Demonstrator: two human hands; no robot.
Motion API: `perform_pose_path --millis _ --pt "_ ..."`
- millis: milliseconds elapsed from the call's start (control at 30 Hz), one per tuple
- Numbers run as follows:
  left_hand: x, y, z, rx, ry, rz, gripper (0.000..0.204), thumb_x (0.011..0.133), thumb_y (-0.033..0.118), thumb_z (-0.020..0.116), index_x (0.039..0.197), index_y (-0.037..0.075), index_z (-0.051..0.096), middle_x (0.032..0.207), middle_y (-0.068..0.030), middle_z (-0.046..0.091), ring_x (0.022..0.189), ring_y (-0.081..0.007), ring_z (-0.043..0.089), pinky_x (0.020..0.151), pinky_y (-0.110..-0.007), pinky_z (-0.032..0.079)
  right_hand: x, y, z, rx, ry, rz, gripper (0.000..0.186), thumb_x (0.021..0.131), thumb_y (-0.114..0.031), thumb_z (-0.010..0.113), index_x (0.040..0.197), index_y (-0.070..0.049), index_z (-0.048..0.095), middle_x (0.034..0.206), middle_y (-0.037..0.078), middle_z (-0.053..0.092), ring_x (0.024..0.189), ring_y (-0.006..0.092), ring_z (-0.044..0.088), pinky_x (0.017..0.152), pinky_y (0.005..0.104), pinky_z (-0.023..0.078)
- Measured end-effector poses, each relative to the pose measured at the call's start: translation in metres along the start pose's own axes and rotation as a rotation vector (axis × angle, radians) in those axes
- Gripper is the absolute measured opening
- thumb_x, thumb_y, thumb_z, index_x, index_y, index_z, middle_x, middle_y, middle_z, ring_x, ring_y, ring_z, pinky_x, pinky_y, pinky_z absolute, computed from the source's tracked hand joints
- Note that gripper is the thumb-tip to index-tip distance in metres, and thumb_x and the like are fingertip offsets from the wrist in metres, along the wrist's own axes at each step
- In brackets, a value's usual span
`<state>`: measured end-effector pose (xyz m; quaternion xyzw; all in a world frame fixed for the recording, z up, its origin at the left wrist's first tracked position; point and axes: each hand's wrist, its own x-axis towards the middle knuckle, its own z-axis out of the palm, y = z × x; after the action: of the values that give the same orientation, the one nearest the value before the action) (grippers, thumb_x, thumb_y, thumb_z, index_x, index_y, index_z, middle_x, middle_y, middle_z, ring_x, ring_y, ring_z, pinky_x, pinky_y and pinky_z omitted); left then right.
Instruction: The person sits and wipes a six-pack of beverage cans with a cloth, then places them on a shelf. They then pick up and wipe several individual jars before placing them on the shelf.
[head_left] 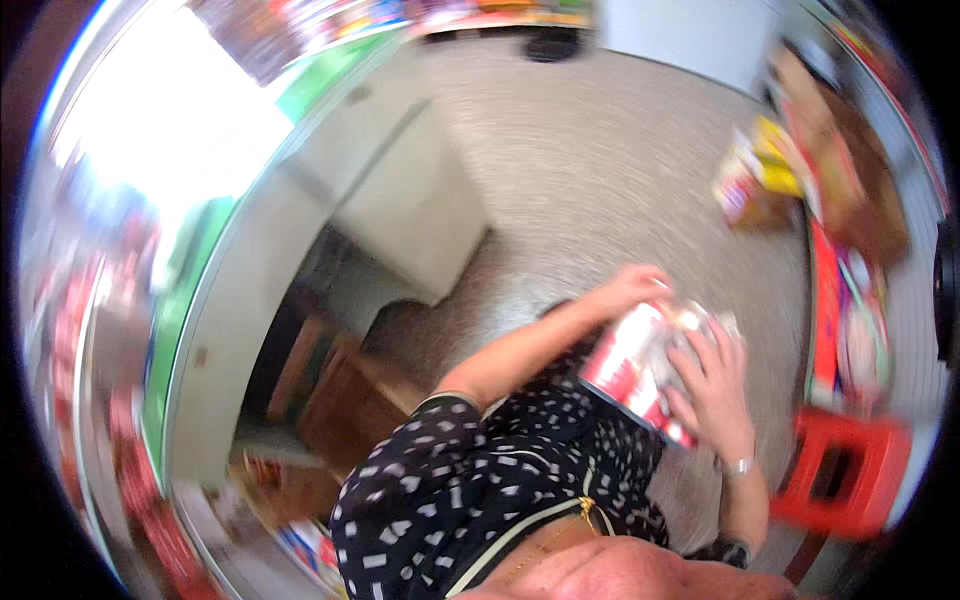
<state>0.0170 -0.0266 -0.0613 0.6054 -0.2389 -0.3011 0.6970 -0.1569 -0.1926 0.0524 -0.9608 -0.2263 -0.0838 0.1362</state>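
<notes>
- Near the far edge of the red-and-silver package (622, 355), the left hand (640, 285) curls its fingers; blur hides whether they grip, so I cannot tell;
- over its right side, the right hand (714, 385) is clamped on, fingers slightly spread;
- between both hands, before the patterned clothing (430, 490), the package sits tilted;
- to the right, a red stool (882, 470); to the left, a cardboard box (350, 415) beside a pale counter (415, 200).
</notes>
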Motion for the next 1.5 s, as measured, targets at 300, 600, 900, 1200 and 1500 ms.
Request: perform_pose_path --millis 300,600,900,1200,1500 --pt "-0.035 0.009 -0.02 0.167 0.124 0.336 0.026 0.083 0.026 0.065 0.088 0.0 0.067 0.077 -0.0052 0.066 0.073 -0.0122 0.06 0.064 -0.031 0.048 0.034 -0.036 -0.011 0.122 -0.197 -0.364 0.05 0.069 -0.011 0.065 0.118 -0.005 0.055 0.138 0.019 0.043 0.132 0.0471 0.031 0.104 0.0608 0.024" --pt "-0.061 0.032 -0.034 0.099 0.249 0.387 0.025 0.079 0.027 0.069 0.086 0.002 0.068 0.072 -0.0035 0.065 0.068 -0.011 0.059 0.06 -0.03 0.047 0.082 -0.045 -0.033 0.14 -0.323 -0.639 0.049 0.067 -0.013 0.068 0.113 -0.003 0.057 0.135 0.02 0.046 0.132 0.0472 0.031 0.102 0.0623 0.024" --pt "-0.087 0.042 -0.047 0.146 0.301 0.349 0.025 0.078 0.023 0.067 0.087 0.0 0.068 0.073 -0.0057 0.067 0.069 -0.0118 0.06 0.061 -0.03 0.048 0.089 -0.056 -0.021 0.233 -0.24 -0.67 0.045 0.064 -0.017 0.067 0.106 -0.002 0.06 0.13 0.019 0.049 0.129 0.0459 0.034 0.099 0.063 0.025" --pt "-0.098 0.08 -0.02 0.203 0.154 0.219 0.02 0.082 0.019 0.064 0.087 0.0 0.066 0.079 -0.0057 0.066 0.077 -0.0108 0.06 0.07 -0.029 0.048 0.05 -0.056 -0.03 0.269 -0.109 -0.495 0.045 0.062 -0.021 0.068 0.104 -0.006 0.061 0.127 0.016 0.051 0.127 0.044 0.038 0.097 0.0626 0.026" --pt "-0.102 0.044 -0.036 0.159 0.335 0.244 0.019 0.083 0.019 0.062 0.085 0.0 0.064 0.073 -0.0034 0.064 0.072 -0.0099 0.058 0.066 -0.029 0.048 0.079 -0.011 0.018 0.298 -0.055 -0.7 0.042 0.072 -0.035 0.068 0.105 -0.01 0.061 0.126 0.012 0.053 0.125 0.0416 0.041 0.095 0.0594 0.03"
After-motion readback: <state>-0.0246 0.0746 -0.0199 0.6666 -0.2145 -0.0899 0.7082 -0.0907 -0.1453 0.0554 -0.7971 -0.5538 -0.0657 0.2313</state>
